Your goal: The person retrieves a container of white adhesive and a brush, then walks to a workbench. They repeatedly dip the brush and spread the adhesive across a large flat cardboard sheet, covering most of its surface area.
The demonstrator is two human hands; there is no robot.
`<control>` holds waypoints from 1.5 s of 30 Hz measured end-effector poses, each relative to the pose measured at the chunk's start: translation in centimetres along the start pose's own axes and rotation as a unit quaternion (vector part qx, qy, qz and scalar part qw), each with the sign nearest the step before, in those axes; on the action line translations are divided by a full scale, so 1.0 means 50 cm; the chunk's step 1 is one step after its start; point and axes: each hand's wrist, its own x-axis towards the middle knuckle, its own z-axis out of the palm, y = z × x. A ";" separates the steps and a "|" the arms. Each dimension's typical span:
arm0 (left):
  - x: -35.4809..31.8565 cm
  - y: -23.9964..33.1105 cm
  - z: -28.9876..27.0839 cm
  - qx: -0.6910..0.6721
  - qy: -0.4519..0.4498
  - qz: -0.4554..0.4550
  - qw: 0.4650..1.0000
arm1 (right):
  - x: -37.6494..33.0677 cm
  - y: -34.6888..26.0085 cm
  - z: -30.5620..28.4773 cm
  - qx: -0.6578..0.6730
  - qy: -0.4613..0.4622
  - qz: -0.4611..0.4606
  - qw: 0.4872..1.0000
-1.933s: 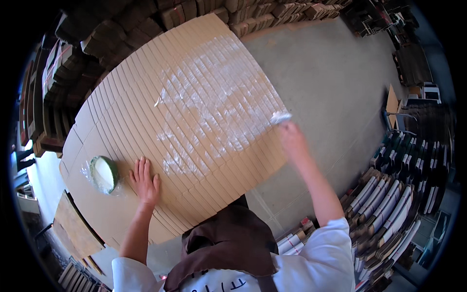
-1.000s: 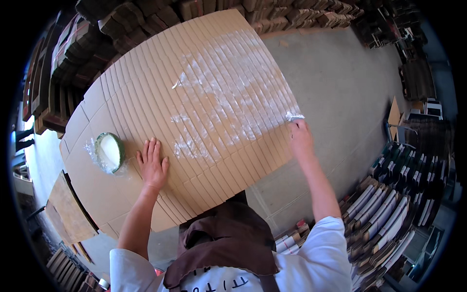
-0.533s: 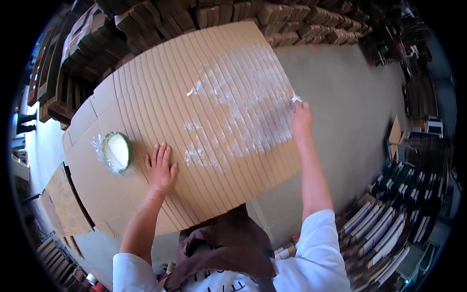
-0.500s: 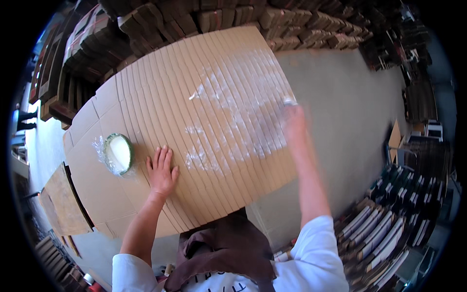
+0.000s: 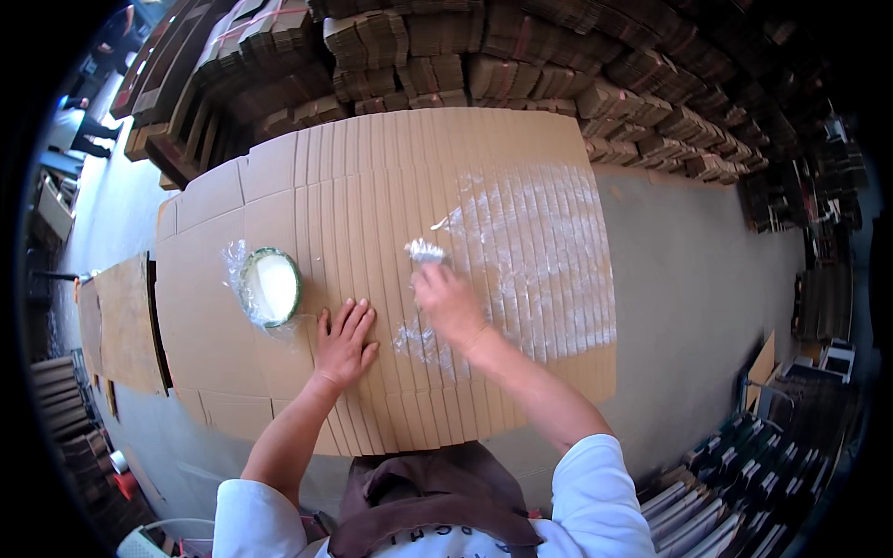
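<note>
A wide spread of overlapping brown cardboard sheets (image 5: 353,186) lies in front of me. White glue smears (image 5: 539,251) cover its right half. My right hand (image 5: 448,302) grips a small brush (image 5: 425,250) whose white bristles touch the cardboard near the middle. My left hand (image 5: 342,342) rests flat on the cardboard, fingers spread, holding nothing. A round green-rimmed bowl of white glue (image 5: 271,286) sits on clear plastic film just left of my left hand.
Stacks of folded cardboard (image 5: 484,65) line the far side. Grey concrete floor (image 5: 698,288) lies to the right, with more bundled stacks (image 5: 744,474) at lower right. A loose cardboard piece (image 5: 121,321) lies at the left.
My right hand with the brush has swept from the right edge of the sheets leftward to the middle. My left hand has stayed flat by the bowl.
</note>
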 end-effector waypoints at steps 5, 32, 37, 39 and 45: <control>0.007 0.001 -0.014 -0.006 -0.018 -0.012 1.000 | 0.087 0.210 -0.091 -0.085 -0.016 0.134 0.987; 0.009 -0.017 -0.007 -0.049 -0.003 0.032 0.998 | 0.238 0.147 -0.015 0.007 -0.030 0.317 0.948; -0.001 -0.030 -0.010 -0.043 -0.019 0.016 0.999 | 0.302 0.066 -0.068 0.221 0.001 0.487 0.845; 0.001 -0.021 -0.009 -0.037 -0.029 0.014 0.999 | 0.286 0.090 -0.081 0.191 0.021 0.461 0.866; 0.008 -0.017 -0.006 -0.046 -0.030 0.013 0.998 | 0.266 0.132 -0.089 0.167 0.037 0.434 0.885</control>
